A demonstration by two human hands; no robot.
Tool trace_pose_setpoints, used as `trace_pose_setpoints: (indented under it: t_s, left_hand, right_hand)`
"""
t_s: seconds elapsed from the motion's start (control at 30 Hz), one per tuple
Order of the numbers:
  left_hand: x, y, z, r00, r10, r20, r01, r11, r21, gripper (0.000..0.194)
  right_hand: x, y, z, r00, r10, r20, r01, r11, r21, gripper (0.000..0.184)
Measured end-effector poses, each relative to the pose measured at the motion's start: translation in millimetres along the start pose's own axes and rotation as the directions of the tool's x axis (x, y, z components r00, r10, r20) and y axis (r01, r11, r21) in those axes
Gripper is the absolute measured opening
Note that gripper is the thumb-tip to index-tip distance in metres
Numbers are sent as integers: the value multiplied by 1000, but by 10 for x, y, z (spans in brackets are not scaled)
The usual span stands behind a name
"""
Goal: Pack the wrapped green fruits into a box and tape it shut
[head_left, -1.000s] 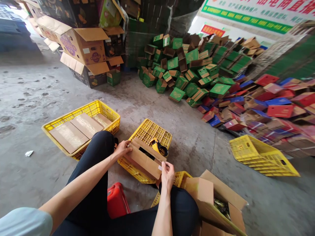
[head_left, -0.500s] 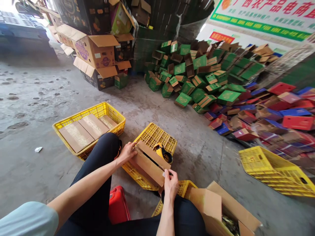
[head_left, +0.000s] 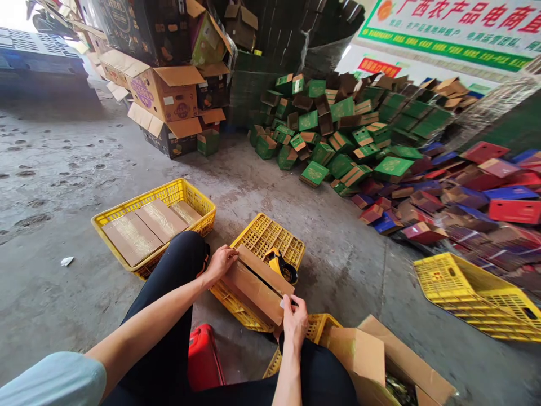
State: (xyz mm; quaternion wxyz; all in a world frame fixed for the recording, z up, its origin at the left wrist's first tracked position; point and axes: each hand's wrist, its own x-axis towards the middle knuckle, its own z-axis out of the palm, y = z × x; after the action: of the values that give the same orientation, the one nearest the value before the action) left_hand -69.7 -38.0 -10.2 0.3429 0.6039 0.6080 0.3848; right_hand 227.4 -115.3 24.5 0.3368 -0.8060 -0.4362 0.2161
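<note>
A small brown cardboard box (head_left: 257, 290) lies across an upturned yellow crate (head_left: 264, 231) in front of me. Its two top flaps are folded in, with a narrow dark gap between them. My left hand (head_left: 222, 263) closes its fingers on the flap's far-left end. At the opposite end, my right hand (head_left: 295, 319) pinches the box's edge, and a small white bit shows by the fingertips. Just beyond the box, a yellow and black tape dispenser (head_left: 279, 264) rests on the crate.
To the left, a yellow crate (head_left: 207, 217) holds taped cartons (head_left: 160, 219). An open carton (head_left: 367, 352) stands at lower right, near a red case (head_left: 204, 356). Another yellow crate (head_left: 448, 293) lies at right. Green boxes (head_left: 315, 172) and red and blue boxes (head_left: 513, 211) are heaped behind.
My left fingers have curled in more at the flap's end. My right hand stays at its end of the box. The whole view has shifted slightly.
</note>
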Motion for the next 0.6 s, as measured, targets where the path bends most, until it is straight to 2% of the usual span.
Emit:
trace_pose_setpoints:
  t_s: [0.13,0.33,0.5,0.6]
  left_hand:
    - [86,-53,21,995,-90,-32,88,993,-73,19]
    - [125,-110,47,990,-135,-50,127,981,-147,34]
    - [118,-82,64,992,-129,-15,125,980,-157,19]
    - [109,-60,58,990,-140,1,138,979,-152,19]
  right_hand:
    - [5,18,-8,1000,-10,-6,10,1000,18,51]
    - [16,69,28,1000,-8,-7,8,999,46,58]
    - [31,141,56,999,-44,-11,45,995,88,63]
    - [36,165,58,993,-88,-77,93,993,68,63]
